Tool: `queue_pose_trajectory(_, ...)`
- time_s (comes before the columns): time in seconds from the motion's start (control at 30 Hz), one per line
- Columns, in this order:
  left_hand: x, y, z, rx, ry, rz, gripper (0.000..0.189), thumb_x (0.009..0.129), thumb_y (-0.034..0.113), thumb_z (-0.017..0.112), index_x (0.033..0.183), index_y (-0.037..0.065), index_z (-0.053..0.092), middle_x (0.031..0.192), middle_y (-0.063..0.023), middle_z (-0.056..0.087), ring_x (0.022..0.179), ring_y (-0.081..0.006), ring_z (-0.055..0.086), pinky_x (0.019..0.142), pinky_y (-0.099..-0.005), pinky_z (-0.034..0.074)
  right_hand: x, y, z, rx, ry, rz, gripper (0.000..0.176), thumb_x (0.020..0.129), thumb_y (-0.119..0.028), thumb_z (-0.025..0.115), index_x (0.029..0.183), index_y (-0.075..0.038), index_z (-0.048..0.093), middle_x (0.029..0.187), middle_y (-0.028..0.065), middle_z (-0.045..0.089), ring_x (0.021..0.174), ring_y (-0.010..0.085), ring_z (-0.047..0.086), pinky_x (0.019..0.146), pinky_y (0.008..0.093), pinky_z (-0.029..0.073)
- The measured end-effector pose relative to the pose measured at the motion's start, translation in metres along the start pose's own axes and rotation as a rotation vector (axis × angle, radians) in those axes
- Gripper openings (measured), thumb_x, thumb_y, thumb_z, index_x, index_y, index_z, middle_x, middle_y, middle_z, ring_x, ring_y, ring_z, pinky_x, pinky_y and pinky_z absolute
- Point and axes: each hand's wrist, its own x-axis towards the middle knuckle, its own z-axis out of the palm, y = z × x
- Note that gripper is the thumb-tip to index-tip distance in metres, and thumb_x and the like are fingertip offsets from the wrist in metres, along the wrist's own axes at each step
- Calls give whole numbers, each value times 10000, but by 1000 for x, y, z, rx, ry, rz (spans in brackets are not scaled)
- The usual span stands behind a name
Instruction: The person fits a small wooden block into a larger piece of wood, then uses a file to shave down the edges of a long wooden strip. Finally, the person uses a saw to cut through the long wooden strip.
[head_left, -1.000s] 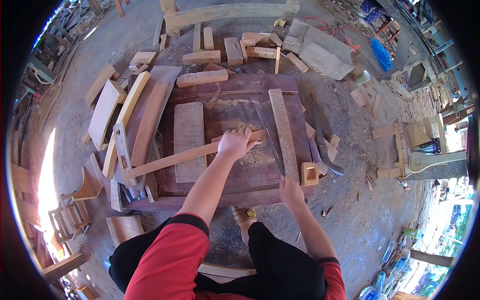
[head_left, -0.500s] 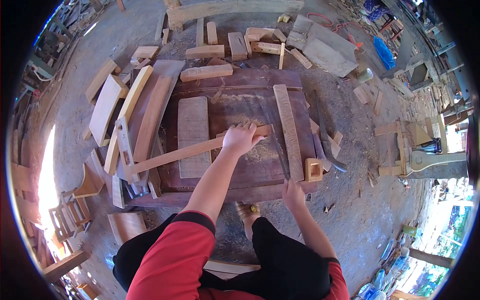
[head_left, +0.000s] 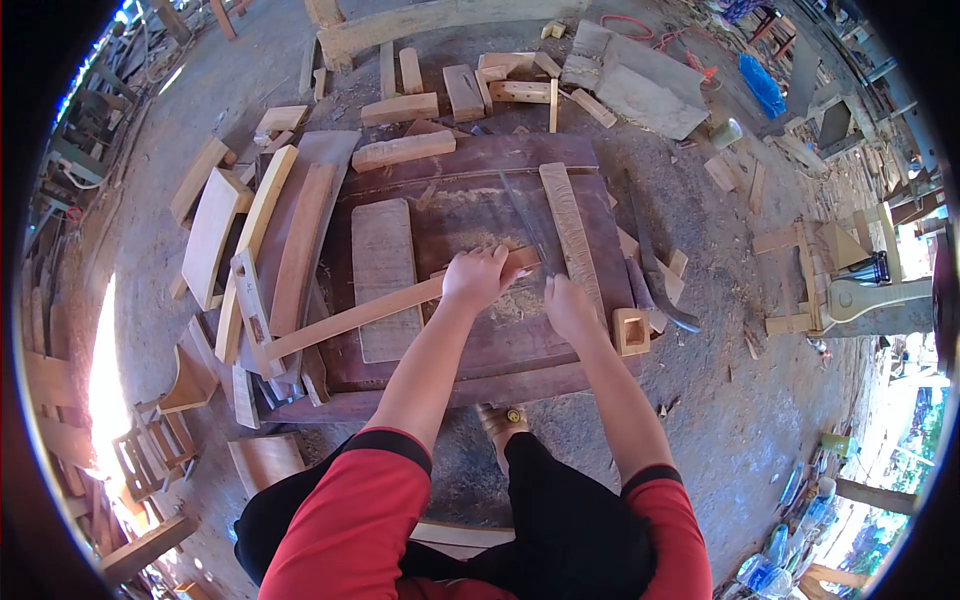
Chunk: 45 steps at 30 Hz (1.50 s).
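Having slid toward twelve o'clock, the right hand is gripping the saw, pointing toward eleven; the left hand is clasping the wood strip, lying eight-to-two.

Low dark-red wooden desk, strewn with sawdust and timber.
A flat grey-brown board is set lengthwise on the left half, and a rough-faced plank is laid slantwise along the right side. Between them, sawdust is scattered over the recessed middle, which is bordered by raised strips at the near and far edges. A chunky wooden block is placed at the far left corner. The left edge is overlapped by a pile of long wooden pieces, some of them curved.
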Motion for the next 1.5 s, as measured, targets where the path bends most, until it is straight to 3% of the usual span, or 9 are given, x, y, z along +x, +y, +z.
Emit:
queue_pose_trajectory(0.27, 3, 3, -10, -44, -127, -59, 387, 850, 436, 475, 895, 53, 509, 859, -92, 604, 823, -255, 602, 698, -373, 477, -106, 49, -7, -50, -55, 100, 313, 907, -287, 351, 876, -17, 507, 804, 250, 595, 787, 430, 572, 719, 517, 444)
queue_pose_trajectory(0.37, 4, 2, -8, -65, -229, -98, 427, 852, 454, 462, 949, 43, 523, 1026, -111, 579, 1007, -248, 548, 791, -372, 460, -97, 44, -6, -38, -58, 98, 310, 905, -282, 353, 875, -16, 508, 796, 251, 595, 779, 431, 573, 715, 515, 447)
queue_pose_trajectory(0.43, 1, -2, 4, 67, 21, 1, 460, 857, 453, 453, 1030, 33, 528, 1172, -106, 512, 1131, -229, 467, 830, -375, 445, -75, 30, -2, -25, -41, 64, 312, 905, -282, 353, 879, -14, 510, 793, 250, 596, 774, 431, 575, 711, 512, 450)
queue_pose_trajectory(0.53, 6, 1, -3, 34, -120, -33, 480, 857, 450, 457, 1067, 21, 513, 1279, -130, 438, 1226, -238, 381, 894, -385, 427, -39, 15, 3, 3, -15, 59, 317, 907, -283, 350, 887, -13, 515, 794, 248, 599, 773, 426, 579, 706, 506, 455)
queue_pose_trajectory(0.67, 17, 3, -3, 51, -41, -30, 455, 854, 436, 464, 1021, 16, 517, 1207, -130, 490, 1186, -244, 421, 875, -379, 437, -19, 20, -2, 11, 21, 16, 323, 908, -286, 348, 879, -16, 523, 789, 246, 600, 768, 421, 583, 702, 499, 460)
queue_pose_trajectory(0.77, 14, 6, -5, -73, -163, -139, 424, 849, 427, 473, 957, 21, 522, 1107, -124, 538, 1123, -249, 468, 844, -378, 451, -21, 24, -3, -1, 1, 10, 320, 909, -285, 350, 861, -19, 521, 789, 243, 601, 769, 420, 583, 700, 496, 461)
queue_pose_trajectory(0.83, 13, 3, 1, -11, -34, -65, 401, 843, 420, 483, 916, 27, 517, 1015, -118, 563, 1045, -254, 511, 809, -381, 465, -20, 24, -3, 10, 4, 10, 319, 909, -285, 352, 852, -20, 520, 789, 241, 601, 768, 419, 583, 698, 496, 462)
queue_pose_trajectory(1.27, 7, 9, 2, -35, -136, -151, 419, 841, 433, 491, 915, 21, 522, 978, -156, 581, 977, -280, 554, 802, -397, 453, -28, 28, -2, 64, 13, 0, 313, 905, -294, 367, 845, -26, 517, 769, 240, 599, 750, 414, 587, 675, 496, 463)
queue_pose_trajectory(1.5, -7, 15, -3, 12, -103, -76, 553, 768, 508, 560, 1035, 32, 467, 993, -149, 559, 936, -303, 556, 800, -419, 442, -37, 33, 4, 51, 11, -15, 293, 902, -279, 373, 854, -28, 517, 757, 236, 601, 725, 403, 595, 659, 492, 476)
